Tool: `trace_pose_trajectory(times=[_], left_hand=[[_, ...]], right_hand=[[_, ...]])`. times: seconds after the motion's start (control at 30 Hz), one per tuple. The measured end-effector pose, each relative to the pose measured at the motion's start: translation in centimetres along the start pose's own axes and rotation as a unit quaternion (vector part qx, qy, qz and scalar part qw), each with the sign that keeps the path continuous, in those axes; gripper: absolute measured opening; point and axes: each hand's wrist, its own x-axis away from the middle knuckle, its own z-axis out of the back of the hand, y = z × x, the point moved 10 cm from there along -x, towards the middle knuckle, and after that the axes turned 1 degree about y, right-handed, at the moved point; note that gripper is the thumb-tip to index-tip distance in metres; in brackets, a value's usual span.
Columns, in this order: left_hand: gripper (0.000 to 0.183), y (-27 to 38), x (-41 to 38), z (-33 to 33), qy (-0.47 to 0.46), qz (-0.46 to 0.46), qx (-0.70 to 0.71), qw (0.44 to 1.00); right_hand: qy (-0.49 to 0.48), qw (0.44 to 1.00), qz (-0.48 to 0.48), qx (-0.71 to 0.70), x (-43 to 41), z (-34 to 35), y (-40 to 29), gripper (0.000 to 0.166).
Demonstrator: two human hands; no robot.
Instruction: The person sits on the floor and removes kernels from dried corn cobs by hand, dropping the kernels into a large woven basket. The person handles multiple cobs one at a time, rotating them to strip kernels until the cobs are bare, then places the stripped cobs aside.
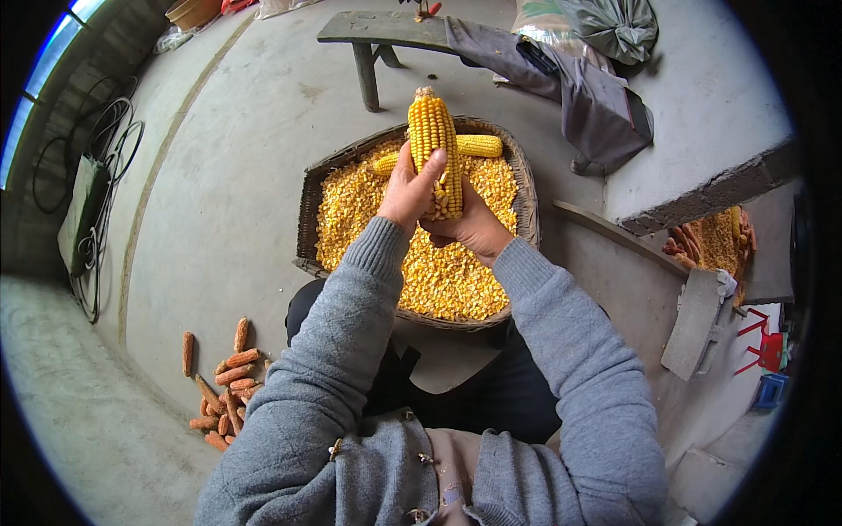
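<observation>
An ear of yellow corn (pixel 431 128) stands tilted up between my two hands, over a woven basket (pixel 308 220) of loose corn kernels (pixel 454 279). My left hand (pixel 409 187) grips its left side, thumb across the front. With my right hand (pixel 475 227) I hold its lower right side; some of those fingers are hidden behind it. A few kernels near the ear's lower end look loose. Behind it, another ear of corn (pixel 480 145) lies on the kernels at the right, and a partly hidden ear (pixel 385 164) lies at the left.
Bare orange-red corncobs (pixel 231 376) lie piled on the floor at lower left. Beyond the basket stands a wooden bench (pixel 388 29) with a grey cloth (pixel 506 62) draped over it. A concrete block (pixel 691 329) and a concrete ledge (pixel 710 191) are at right, cables (pixel 108 151) at far left.
</observation>
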Motion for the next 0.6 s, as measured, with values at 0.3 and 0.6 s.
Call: trace_pose_trajectory(times=[0.3, 0.6], left_hand=[[0.045, -0.5, -0.4, 0.1, -0.009, -0.002, 0.036, 0.999], [0.05, 0.3, 0.1, -1.0, -0.03, -0.002, -0.005, 1.0]], right_hand=[[0.005, 1.0, 0.0, 0.025, -0.7, 0.7, 1.2, 0.075], [0.01, 1.0, 0.005, 0.014, -0.3, 0.8, 0.7, 0.071]])
